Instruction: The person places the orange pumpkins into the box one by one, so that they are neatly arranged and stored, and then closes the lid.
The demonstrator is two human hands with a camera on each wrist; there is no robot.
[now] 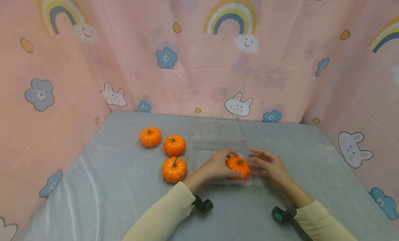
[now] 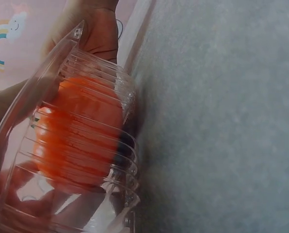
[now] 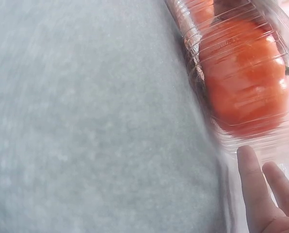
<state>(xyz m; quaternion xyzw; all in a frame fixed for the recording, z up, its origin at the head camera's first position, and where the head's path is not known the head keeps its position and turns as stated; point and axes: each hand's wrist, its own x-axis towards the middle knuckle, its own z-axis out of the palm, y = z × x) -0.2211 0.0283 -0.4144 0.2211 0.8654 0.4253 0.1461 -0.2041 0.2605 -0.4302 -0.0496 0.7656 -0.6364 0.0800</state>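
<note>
A small orange pumpkin (image 1: 238, 167) with a green stem sits inside a clear plastic clamshell box (image 1: 202, 154), toward its right end. My left hand (image 1: 218, 163) reaches into the box and grips this pumpkin, fingers at its far side and thumb at its near side. At the box's right end is my right hand (image 1: 270, 166), its fingers extended beside the wall. In the right wrist view two fingers (image 3: 253, 179) show against the ribbed end of the box. Through the ribbed wall, the left wrist view shows the pumpkin (image 2: 79, 136) low in the box.
Three more orange pumpkins stand left of the box: one at the back (image 1: 150, 137), one in the middle (image 1: 174, 145) and one in front (image 1: 174, 169). The box's raised lid (image 1: 218, 128) lies back toward the pink curtain (image 1: 193, 85). Grey cloth (image 1: 109, 185) covers the table.
</note>
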